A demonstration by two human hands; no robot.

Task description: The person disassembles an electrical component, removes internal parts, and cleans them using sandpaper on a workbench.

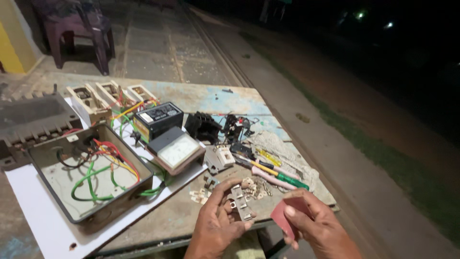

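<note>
My left hand [216, 221] holds a small grey metal part [236, 200] between thumb and fingers, just over the near edge of the wooden table [182, 211]. My right hand [320, 228] grips a folded piece of red sandpaper [283, 214], thumb pressed on top, beside the left hand and slightly off the table's corner. Small beige and metal pieces [251, 187] lie scattered just beyond the left hand's fingertips.
An open metal box [88, 175] with red, green and yellow wires sits on a white sheet at left. Nearby are a panel meter [176, 151], a black device [157, 119], several screwdrivers [275, 172], a cloth, white switch blocks [103, 96], and a dark plastic chair [79, 29] behind.
</note>
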